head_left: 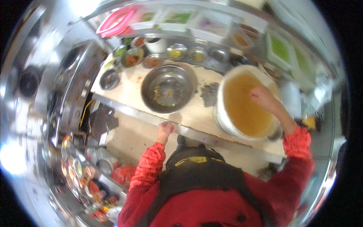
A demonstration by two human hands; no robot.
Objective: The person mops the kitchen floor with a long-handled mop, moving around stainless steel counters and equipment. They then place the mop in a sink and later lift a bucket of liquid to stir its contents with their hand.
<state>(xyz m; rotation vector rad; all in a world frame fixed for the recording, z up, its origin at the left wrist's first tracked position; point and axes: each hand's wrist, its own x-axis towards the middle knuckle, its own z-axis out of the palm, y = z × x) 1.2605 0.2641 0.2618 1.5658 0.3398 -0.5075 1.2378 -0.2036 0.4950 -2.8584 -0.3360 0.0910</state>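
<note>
My right hand [263,98] is over the large white bucket [224,119] on the right, above its cloudy brown liquid [242,102]. Its fingers are closed; what they hold, if anything, is hidden. At the front edge of the counter, my left hand [165,130] is curled closed, and I see nothing in it. A wide steel bowl [147,81] stands in front of the left hand, with bits of chopped, brownish and yellow food [166,92] on its bottom. Between bowl and bucket, a dark wet patch [209,94] marks the pale board.
Small bowls of seasonings, such as a reddish one [131,59] and a yellow one [176,52], line the counter's back. A smaller steel bowl [109,79] sits at the left. Above runs a shelf with a pink basket [117,20] and white tubs [176,17]. A stove [77,81] stands left.
</note>
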